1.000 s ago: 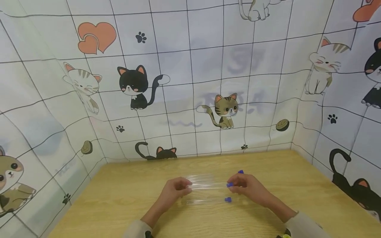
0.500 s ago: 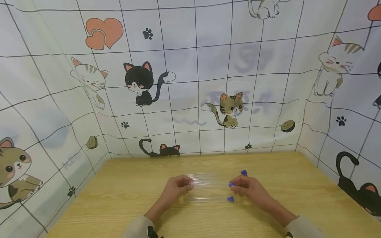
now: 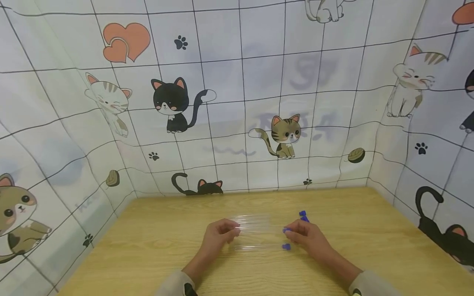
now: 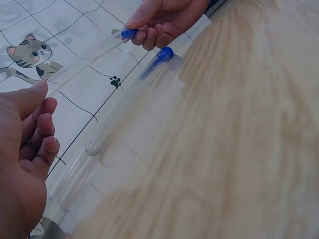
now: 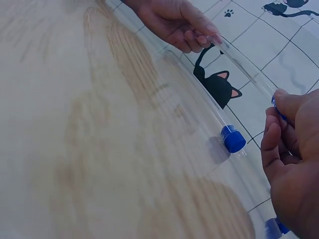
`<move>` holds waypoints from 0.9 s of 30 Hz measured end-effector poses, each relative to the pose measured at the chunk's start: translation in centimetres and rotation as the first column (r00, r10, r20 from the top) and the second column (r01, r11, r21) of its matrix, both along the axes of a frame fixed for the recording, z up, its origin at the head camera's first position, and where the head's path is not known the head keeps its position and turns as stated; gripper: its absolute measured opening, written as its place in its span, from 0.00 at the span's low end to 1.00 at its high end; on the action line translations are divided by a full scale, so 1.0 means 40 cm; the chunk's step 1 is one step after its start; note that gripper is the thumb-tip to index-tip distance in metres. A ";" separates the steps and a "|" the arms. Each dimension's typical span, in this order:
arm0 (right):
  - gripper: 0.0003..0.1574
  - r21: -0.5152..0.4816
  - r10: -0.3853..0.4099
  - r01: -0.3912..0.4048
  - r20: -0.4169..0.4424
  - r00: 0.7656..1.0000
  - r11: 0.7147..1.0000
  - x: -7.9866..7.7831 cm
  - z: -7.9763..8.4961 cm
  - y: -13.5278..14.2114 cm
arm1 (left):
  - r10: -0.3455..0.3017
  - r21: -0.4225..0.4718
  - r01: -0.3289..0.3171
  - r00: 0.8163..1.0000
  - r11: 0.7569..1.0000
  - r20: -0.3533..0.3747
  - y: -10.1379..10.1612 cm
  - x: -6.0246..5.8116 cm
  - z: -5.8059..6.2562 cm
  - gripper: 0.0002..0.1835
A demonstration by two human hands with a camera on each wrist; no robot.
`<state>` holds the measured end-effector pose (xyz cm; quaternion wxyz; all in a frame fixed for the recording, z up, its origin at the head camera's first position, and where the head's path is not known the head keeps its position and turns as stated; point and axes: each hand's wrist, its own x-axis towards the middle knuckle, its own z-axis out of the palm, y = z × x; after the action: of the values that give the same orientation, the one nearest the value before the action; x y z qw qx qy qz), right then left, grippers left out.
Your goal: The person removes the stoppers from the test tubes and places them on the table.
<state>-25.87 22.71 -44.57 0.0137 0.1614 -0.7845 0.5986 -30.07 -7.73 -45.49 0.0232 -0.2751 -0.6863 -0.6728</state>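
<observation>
A clear test tube is raised level between my two hands. My left hand pinches its far end between thumb and index finger, the other fingers curled below. On its opposite end my right hand pinches a blue cap, mostly covered by thumb and fingertips. A second clear tube, its blue cap fitted, lies on the table nearer to me, below the hands. Behind the left fingertips lie several more clear tubes.
Blue caps lie behind my right hand on the wooden table. A white cloth printed with cats and grid lines surrounds the table at the back and both sides.
The head view has shifted a little. Both hands keep hold of the same tube and cap, with the right fingers slightly turned around the cap.
</observation>
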 end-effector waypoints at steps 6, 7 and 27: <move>0.17 0.032 -0.045 0.047 -0.057 0.997 0.998 0.000 0.002 -0.004 | 0.033 -0.021 -0.033 0.999 0.999 -0.001 -0.003 0.008 0.002 0.16; 0.17 0.034 -0.050 0.052 -0.055 0.997 0.998 0.000 0.001 -0.003 | 0.030 -0.019 -0.030 1.000 0.999 0.002 -0.003 0.008 0.002 0.17; 0.19 -0.081 0.037 -0.037 0.000 0.999 0.996 -0.007 -0.002 0.009 | 0.010 0.007 -0.010 0.998 1.000 0.057 -0.001 0.019 0.013 0.14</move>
<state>-26.13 23.08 -44.65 0.0087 0.1746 -0.7564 0.6303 -29.33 -7.77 -44.97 0.0079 -0.2523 -0.6857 -0.6827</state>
